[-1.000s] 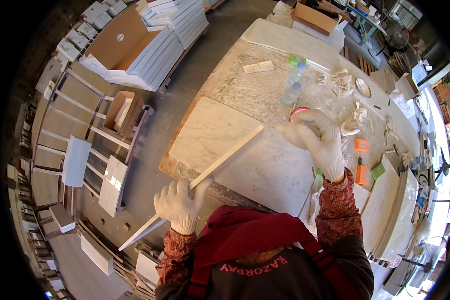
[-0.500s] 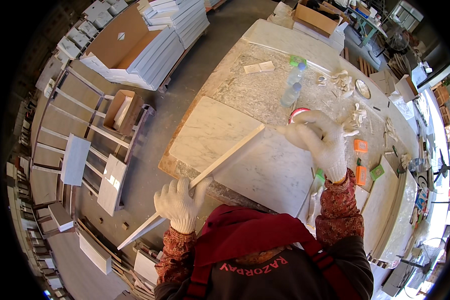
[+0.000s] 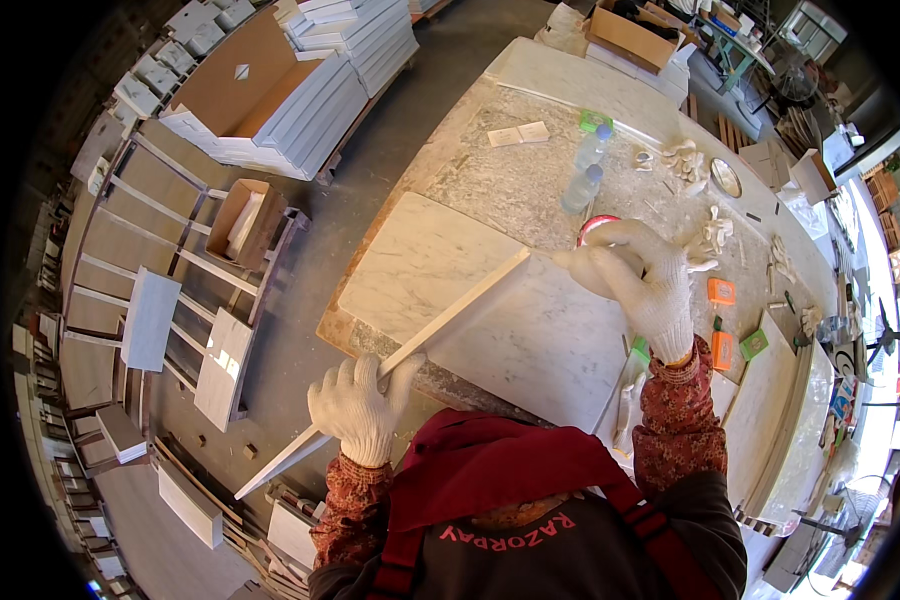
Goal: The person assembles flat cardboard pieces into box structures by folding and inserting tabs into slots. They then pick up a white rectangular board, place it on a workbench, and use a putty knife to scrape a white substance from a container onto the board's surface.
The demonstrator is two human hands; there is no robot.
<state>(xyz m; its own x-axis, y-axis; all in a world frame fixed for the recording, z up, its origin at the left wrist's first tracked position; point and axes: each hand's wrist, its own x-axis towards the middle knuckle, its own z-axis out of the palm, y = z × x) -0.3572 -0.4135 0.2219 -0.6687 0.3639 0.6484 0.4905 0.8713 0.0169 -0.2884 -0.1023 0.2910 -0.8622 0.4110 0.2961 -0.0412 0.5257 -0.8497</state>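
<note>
A long, narrow pale strip (image 3: 460,307) slants over a marble slab (image 3: 425,250), its near end sticking out past the table's edge. My left hand (image 3: 358,408), in a white knit glove, is closed round the strip near that edge. Beyond the strip's far end, my right hand (image 3: 642,280), gloved alike, has its fingers pinched together. What they hold, if anything, is too small to make out. Beside the right fingers is a round thing with a red rim (image 3: 597,226), partly covered by the hand.
Two clear bottles (image 3: 581,190) stand beyond the slab. Orange boxes (image 3: 721,291), loose gloves (image 3: 685,163) and a round dish (image 3: 726,178) lie right on the worktable (image 3: 450,150). A rack with slabs (image 3: 151,318) and an open carton (image 3: 245,222) are at left.
</note>
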